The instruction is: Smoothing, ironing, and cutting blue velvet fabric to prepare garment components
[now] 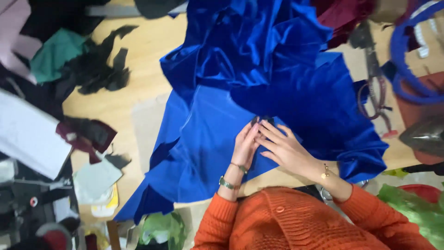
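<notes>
Centrally, two hands meet on one sheet of blue velvet fabric (259,83) spread over the wooden table (138,51). The left hand (245,146) lies flat with fingers extended, fingertips pressing a fold; it grips nothing. The right hand (284,148) rests beside it, touching, fingers spread on the cloth, also unclenched. Each wrist carries one bracelet above an orange knitted sleeve (222,217). Further out, one pair of scissors (377,99) lies right of the fabric, near one blue ring-shaped rim (402,74). Several black scraps (101,69) and one green scrap (58,53) lie upper left. One dark red cloth (344,16) sits at the top.
</notes>
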